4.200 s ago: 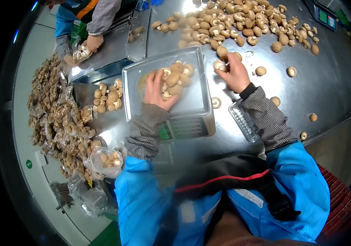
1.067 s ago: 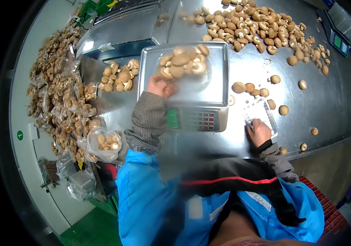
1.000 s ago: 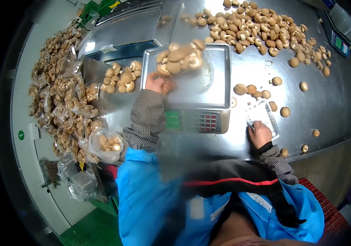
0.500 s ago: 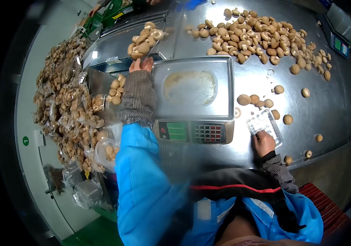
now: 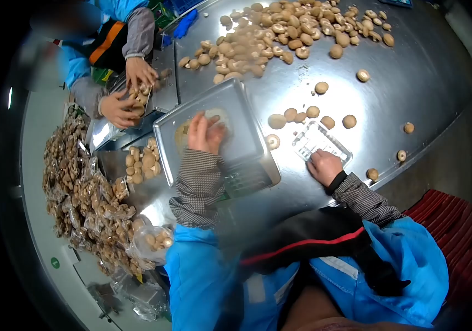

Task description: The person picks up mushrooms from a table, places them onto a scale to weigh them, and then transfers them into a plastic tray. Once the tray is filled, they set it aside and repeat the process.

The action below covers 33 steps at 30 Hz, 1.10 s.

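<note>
My left hand (image 5: 205,134) is over the steel platform of the weighing scale (image 5: 245,118), fingers apart and slightly blurred, with nothing in it. Below the platform, the scale's keypad (image 5: 245,177) is partly covered by my sleeve. My right hand (image 5: 324,167) grips the near edge of a clear plastic tray (image 5: 316,135), which holds no mushrooms and lies on the steel table. Several brown mushrooms (image 5: 290,115) lie just beyond this tray. At the upper left, a co-worker's hands (image 5: 119,109) are around a tray of mushrooms (image 5: 140,99).
A large heap of mushrooms (image 5: 294,27) spreads over the far side of the steel table (image 5: 412,83). Bagged mushrooms (image 5: 81,187) are piled at left. A smaller group of mushrooms (image 5: 143,163) sits left of the scale. Red slats (image 5: 451,226) stand at the lower right.
My left hand has let go of the mushroom-filled tray and moved back over the scale. The co-worker's hands are now on a filled tray. My view has turned; my right hand keeps the empty tray.
</note>
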{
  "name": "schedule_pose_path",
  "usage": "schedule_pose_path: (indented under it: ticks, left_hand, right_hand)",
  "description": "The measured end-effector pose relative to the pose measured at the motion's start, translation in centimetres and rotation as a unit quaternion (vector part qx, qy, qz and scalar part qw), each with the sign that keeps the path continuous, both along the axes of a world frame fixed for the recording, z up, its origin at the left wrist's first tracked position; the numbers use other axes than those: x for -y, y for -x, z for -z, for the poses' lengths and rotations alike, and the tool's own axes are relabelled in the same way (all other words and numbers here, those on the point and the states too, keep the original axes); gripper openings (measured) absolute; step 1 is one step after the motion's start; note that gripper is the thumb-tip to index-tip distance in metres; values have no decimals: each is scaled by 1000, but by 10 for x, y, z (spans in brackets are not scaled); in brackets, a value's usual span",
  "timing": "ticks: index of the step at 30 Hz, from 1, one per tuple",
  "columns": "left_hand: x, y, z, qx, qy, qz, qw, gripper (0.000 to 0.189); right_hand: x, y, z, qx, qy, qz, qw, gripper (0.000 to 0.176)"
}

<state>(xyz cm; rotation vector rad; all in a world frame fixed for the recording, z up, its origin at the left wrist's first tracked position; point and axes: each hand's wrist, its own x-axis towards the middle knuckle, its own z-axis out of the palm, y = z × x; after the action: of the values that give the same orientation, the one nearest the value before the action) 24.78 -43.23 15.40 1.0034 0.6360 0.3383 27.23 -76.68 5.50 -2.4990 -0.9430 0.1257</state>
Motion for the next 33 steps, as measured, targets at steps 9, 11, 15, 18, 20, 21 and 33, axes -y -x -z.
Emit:
schedule_pose_path:
  ticks: [9,11,15,18,20,21,33]
  left_hand:
    - [65,-9,9,-28,-24,118,992,44]
    - [71,-10,8,-32,-17,124,992,44]
    - [79,-12,13,-27,-22,155,987,43]
    - [91,-14,10,-53,-45,168,983,43]
    - [95,-13,17,-52,-44,187,980,42]
    - [98,-13,19,-51,-44,197,978,42]
    - [118,-5,29,-61,-40,209,975,39]
  right_hand:
    - [-2,8,20,-21,41,4,999,11]
    - [1,6,32,-4,7,-1,1000,15]
    - [1,1,36,-20,7,15,1000,14]
    - [3,-3,21,-26,2,4,1000,8]
    - [3,-2,13,-51,-8,-1,999,9]
    - [2,0,13,-46,-4,-2,999,9]
    - [-2,8,21,29,18,-10,999,14]
